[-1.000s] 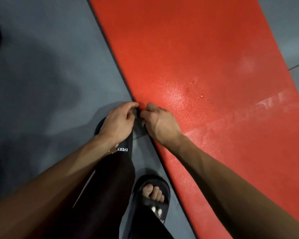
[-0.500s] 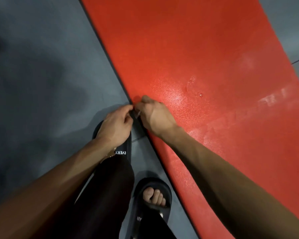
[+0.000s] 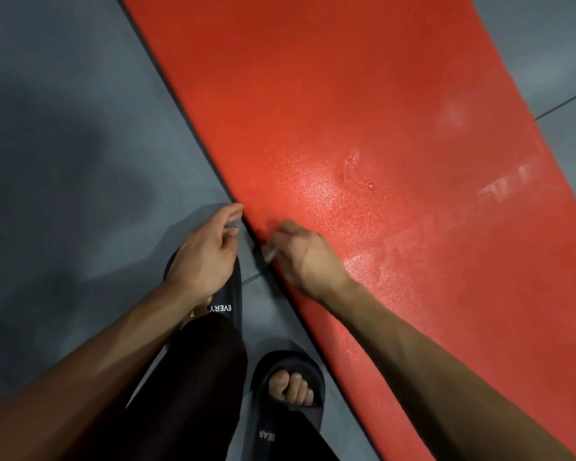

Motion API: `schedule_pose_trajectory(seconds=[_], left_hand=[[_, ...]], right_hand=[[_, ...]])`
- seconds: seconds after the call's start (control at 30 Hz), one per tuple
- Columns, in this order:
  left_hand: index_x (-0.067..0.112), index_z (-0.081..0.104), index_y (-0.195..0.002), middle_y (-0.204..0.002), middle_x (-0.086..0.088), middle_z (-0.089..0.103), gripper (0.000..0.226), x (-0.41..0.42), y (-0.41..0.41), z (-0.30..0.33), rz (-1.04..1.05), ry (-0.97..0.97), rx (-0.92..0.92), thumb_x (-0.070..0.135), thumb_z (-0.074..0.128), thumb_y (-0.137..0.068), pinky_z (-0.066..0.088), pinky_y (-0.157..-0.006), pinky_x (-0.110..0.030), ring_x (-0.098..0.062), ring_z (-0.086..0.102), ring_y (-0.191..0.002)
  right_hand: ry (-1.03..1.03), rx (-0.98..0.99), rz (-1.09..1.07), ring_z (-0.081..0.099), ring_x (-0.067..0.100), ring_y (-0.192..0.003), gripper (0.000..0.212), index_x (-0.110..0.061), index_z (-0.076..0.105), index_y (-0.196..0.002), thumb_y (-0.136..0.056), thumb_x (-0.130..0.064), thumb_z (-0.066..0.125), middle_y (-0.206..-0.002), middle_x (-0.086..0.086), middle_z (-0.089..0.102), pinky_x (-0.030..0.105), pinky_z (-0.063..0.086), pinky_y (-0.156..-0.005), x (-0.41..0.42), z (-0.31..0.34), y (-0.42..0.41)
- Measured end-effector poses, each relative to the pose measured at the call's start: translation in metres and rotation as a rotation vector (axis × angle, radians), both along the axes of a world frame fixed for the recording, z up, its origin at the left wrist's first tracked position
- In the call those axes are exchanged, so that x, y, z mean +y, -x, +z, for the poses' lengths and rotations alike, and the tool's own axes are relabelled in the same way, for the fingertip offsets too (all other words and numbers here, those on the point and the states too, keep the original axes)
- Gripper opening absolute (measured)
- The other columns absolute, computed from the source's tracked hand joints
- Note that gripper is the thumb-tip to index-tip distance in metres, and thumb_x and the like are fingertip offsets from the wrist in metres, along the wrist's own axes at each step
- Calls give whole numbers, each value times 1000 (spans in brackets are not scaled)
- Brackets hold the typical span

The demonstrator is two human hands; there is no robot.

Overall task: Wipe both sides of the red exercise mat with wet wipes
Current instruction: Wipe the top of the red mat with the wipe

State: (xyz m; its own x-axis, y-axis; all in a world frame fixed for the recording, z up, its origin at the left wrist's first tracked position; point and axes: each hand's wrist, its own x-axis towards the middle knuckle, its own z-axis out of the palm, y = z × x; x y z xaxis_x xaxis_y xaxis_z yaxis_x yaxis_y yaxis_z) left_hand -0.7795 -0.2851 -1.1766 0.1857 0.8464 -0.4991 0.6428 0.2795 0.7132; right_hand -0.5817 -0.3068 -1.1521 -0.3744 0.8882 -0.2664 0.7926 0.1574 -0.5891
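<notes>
Nearest, two black sandals (image 3: 288, 387) stand on the grey floor (image 3: 64, 161) just short of the grip. The left hand (image 3: 207, 254) touches the mat edge with loosely spread fingers, while the right hand (image 3: 300, 254) curls there, its grip apparently pinching the edge. Beyond, the red mat (image 3: 363, 111) lies flat and damp; slick foam could slip free during flipping.

red exercise mat (image 3: 363, 144) lying flat on grey floor, running diagonally, textured surface with damp shiny patches
</notes>
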Motion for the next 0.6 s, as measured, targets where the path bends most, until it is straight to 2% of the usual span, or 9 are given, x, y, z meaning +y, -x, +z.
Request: schedule_pose_trajectory(seconds=[0.07,0.17,0.3,0.4,0.47,0.6], left_hand=[[38,44,-149,-143,15,60,50,-1,0,0,-2,-10,22,16,46,-105,44,-114,-38,-4,59,-126],[41,41,-149,-142,8,61,53,-1,0,-2,16,-5,20,16,45,-103,45,-113,-43,-12,60,-127],[38,42,-150,-144,13,60,53,3,-1,1,15,-2,-9,13,46,-103,44,-115,-41,-9,60,-127],[34,45,-150,-143,14,60,51,4,-1,1,8,2,-16,13,47,-104,45,-112,-39,-6,61,-124],[35,46,-150,-143,12,60,49,5,-1,-1,9,8,-2,16,47,-105,45,-112,-39,-8,60,-125],[32,47,-151,-144,10,60,49,3,-2,2,3,-3,14,15,46,-105,44,-114,-37,-11,59,-128]], right_hand=[[-47,-3,-17,68,39,-81,22,-10,67,-96,-91,-11,45,-107,11,63,47,57,-71,43,-2,20],[-52,-32,-71,66,42,-85,18,-7,68,-102,-92,-3,54,-106,14,61,45,54,-71,61,-2,36],[-61,156,-211,64,31,-78,16,-12,66,-109,-94,-8,61,-100,8,61,39,50,-69,-4,4,27],[-15,163,-338,58,16,-73,7,-17,64,-106,-99,-18,63,-93,0,59,30,46,-66,-57,6,16],[10,139,-428,55,10,-69,6,-19,64,-103,-97,-19,65,-89,-3,59,24,43,-64,-73,6,12],[-9,72,-519,59,10,-69,4,-24,69,-99,-95,-23,69,-86,-4,63,31,50,-65,-74,8,12]])
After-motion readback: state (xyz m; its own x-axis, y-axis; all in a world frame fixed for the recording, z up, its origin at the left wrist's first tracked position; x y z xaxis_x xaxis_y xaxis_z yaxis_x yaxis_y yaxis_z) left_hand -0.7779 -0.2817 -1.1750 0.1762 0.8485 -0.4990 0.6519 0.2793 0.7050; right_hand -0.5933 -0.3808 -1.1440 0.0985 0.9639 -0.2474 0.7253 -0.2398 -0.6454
